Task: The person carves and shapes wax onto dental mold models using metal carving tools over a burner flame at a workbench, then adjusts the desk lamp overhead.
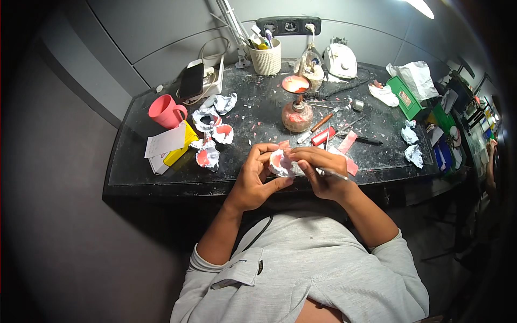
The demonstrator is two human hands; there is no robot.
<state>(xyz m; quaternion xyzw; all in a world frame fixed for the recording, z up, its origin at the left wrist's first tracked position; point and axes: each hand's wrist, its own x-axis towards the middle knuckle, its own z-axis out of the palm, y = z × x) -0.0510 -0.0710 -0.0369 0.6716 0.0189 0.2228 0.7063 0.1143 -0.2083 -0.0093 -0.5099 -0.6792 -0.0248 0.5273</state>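
Just over the desk's front edge, my left hand (pixel 250 183) is closed around a white plaster dental model (pixel 281 171) with a pink layer on its inner side. A small pink wax piece (pixel 284 145) shows at the model's upper edge, between the fingertips of both hands. My right hand (pixel 329 185) is closed on a thin metal dental tool (pixel 336 174) lying across its palm side; its fingertips touch the model's right side. The tool's working end is hidden by the fingers.
Several plaster models (pixel 207 156) lie left, near a pink mug (pixel 163 111) and yellow box (pixel 182 144). A spirit burner (pixel 297 117) stands behind my hands, below a wax-filled dish (pixel 295 84). Pink wax strips (pixel 347 141) and hand tools (pixel 323 137) lie right; a green box (pixel 404 98) stands farther right.
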